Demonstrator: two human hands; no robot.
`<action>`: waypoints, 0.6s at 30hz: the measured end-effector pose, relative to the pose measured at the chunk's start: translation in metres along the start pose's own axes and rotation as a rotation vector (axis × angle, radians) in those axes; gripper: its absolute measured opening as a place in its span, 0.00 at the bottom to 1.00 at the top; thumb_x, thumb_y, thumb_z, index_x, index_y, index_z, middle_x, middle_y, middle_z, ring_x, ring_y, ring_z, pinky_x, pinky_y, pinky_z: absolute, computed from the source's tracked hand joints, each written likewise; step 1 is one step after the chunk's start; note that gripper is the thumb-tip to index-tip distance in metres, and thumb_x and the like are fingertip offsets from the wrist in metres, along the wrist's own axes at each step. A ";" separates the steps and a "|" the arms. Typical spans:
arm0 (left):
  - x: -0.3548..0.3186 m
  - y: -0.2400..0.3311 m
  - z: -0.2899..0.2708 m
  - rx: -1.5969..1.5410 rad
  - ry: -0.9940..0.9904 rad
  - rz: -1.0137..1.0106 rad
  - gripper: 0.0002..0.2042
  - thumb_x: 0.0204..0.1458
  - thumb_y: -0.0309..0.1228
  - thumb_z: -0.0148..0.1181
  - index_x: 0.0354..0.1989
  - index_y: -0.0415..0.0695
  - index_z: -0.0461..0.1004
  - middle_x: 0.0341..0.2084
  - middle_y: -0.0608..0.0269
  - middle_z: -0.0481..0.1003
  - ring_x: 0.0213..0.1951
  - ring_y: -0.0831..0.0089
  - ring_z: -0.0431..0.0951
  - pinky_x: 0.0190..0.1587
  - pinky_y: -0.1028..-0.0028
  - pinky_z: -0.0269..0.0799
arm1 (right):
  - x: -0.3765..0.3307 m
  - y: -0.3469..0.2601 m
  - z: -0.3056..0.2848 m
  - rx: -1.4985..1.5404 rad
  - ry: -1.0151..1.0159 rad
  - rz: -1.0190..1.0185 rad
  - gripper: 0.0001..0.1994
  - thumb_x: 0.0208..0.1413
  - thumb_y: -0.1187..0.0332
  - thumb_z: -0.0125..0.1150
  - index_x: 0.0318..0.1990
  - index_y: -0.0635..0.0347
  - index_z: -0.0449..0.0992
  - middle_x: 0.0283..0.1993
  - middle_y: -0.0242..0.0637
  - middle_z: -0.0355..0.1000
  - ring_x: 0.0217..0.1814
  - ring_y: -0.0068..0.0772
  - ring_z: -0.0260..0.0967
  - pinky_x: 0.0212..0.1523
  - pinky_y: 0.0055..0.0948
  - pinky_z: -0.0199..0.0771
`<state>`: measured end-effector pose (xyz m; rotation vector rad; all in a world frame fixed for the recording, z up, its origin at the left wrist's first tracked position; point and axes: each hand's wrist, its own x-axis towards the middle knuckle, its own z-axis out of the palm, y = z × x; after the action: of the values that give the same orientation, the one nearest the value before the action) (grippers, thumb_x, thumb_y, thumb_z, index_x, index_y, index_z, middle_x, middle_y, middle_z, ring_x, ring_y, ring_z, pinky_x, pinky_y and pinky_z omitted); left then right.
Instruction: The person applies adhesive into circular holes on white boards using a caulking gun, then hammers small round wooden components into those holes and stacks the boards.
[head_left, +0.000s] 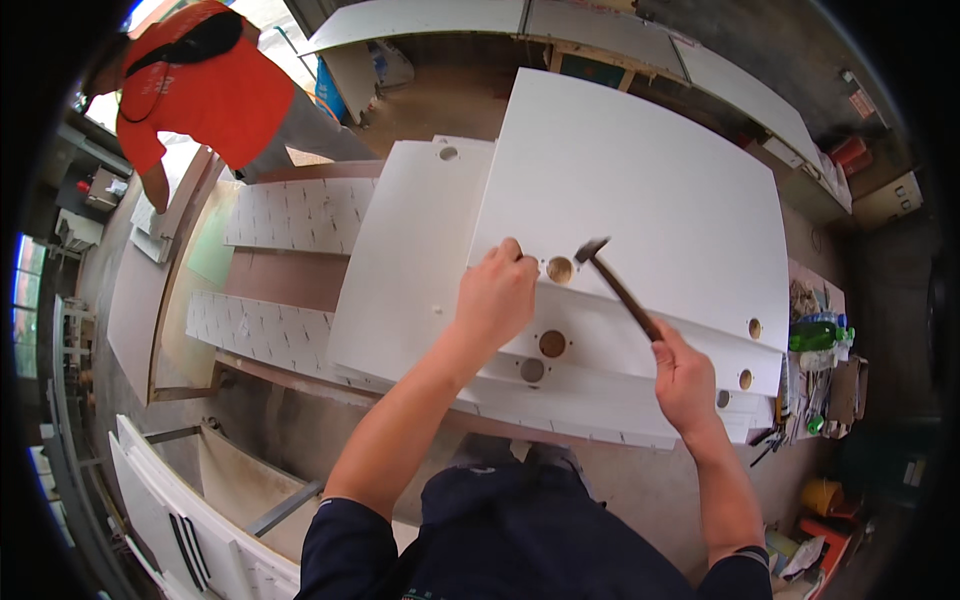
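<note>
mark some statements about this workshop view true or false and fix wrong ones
1. The bare right hand grips a dark-headed, brown-handled hammer. True.
2. The bare left hand is left of the hammer's head. True.
3. The large flat white top panel has only square holes. False: the large flat white top panel has round holes.
4. The green plastic bottle is left of that panel. False: the green plastic bottle is right.
</note>
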<state>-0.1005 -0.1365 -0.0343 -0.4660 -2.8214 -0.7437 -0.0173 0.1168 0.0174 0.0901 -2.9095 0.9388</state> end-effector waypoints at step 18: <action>0.010 -0.001 -0.004 -0.018 -0.049 -0.061 0.05 0.53 0.27 0.57 0.31 0.42 0.79 0.31 0.60 0.74 0.38 0.61 0.76 0.37 0.63 0.73 | 0.002 -0.007 0.006 -0.013 0.058 -0.061 0.12 0.63 0.68 0.52 0.53 0.53 0.74 0.27 0.43 0.74 0.26 0.47 0.72 0.29 0.38 0.72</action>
<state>-0.1096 -0.1365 -0.0285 -0.4086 -2.8886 -0.7803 -0.0192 0.1075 0.0170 0.1479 -2.8423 0.8970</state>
